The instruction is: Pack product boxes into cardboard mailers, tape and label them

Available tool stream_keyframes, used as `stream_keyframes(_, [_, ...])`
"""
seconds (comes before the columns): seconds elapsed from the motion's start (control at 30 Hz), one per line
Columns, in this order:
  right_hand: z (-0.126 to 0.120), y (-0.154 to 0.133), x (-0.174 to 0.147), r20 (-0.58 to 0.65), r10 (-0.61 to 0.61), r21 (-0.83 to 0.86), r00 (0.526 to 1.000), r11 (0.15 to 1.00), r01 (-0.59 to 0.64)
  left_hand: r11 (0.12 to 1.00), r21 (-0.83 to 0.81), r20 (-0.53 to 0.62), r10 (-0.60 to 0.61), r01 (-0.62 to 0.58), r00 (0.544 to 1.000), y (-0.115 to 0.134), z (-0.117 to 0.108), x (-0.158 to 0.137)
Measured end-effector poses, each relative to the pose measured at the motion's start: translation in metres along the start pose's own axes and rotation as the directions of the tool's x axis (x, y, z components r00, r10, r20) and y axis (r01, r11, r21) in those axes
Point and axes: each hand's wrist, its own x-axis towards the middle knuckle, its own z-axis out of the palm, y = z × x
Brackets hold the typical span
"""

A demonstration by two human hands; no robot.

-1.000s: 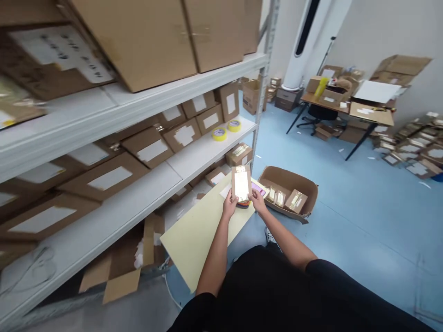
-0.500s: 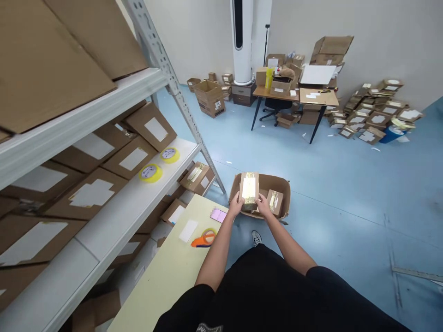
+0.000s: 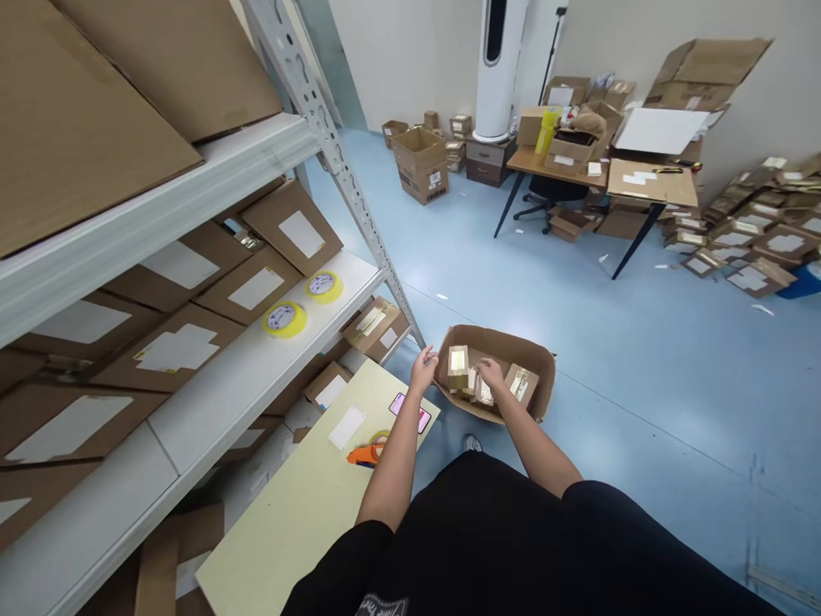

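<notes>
A large open cardboard box (image 3: 544, 376) stands on the floor in front of me. Inside it, at the left, lies a small taped carton (image 3: 457, 368) with a white label. Another small carton (image 3: 522, 385) sits at the right, and more labelled packages lie between them. My left hand (image 3: 423, 370) is at the box's left edge, fingers apart, holding nothing. Over the middle of the box is my right hand (image 3: 491, 374), empty, its fingers loosely bent just right of the small taped carton and apart from it.
Left of the box, a pale yellow table (image 3: 295, 496) carries a phone (image 3: 410, 412), a white label (image 3: 347, 427) and an orange tape dispenser (image 3: 367, 453). A metal shelf (image 3: 211, 385) holds cartons and yellow tape rolls (image 3: 285, 318). A cluttered desk (image 3: 522, 161) stands farther back.
Both hands have let go of the small taped carton, which now rests in the large box. The hands have moved apart, and the view has turned left.
</notes>
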Motion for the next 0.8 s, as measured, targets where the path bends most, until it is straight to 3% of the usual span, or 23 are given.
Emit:
stream_keyframes(0.13, [0.002, -0.023, -0.008, 0.045, 0.005, 0.033, 0.999, 0.999, -0.006, 1.0, -0.018, -0.033, 0.0, 0.0, 0.999, -0.006, -0.011, -0.011])
stream_keyframes(0.27, [0.021, -0.059, -0.024, 0.132, -0.14, 0.106, 0.981, 0.986, 0.127, 1.0, -0.017, -0.046, 0.014, -0.015, 0.999, -0.003, -0.026, -0.03])
stream_keyframes(0.4, [0.057, -0.086, -0.051, 0.202, -0.301, 0.181, 0.932, 0.947, 0.267, 0.996, 0.005, -0.084, 0.087, -0.087, 0.993, 0.006, -0.053, -0.056])
stream_keyframes(0.63, [0.132, -0.091, -0.126, 0.248, -0.43, 0.173, 0.868, 0.901, 0.398, 0.993, -0.013, -0.191, 0.11, -0.115, 0.975, 0.01, -0.135, -0.132])
stream_keyframes(0.8, [0.193, -0.089, -0.197, 0.338, -0.513, 0.141, 0.789, 0.856, 0.497, 0.986, -0.015, -0.364, 0.149, -0.166, 0.919, -0.007, -0.212, -0.205])
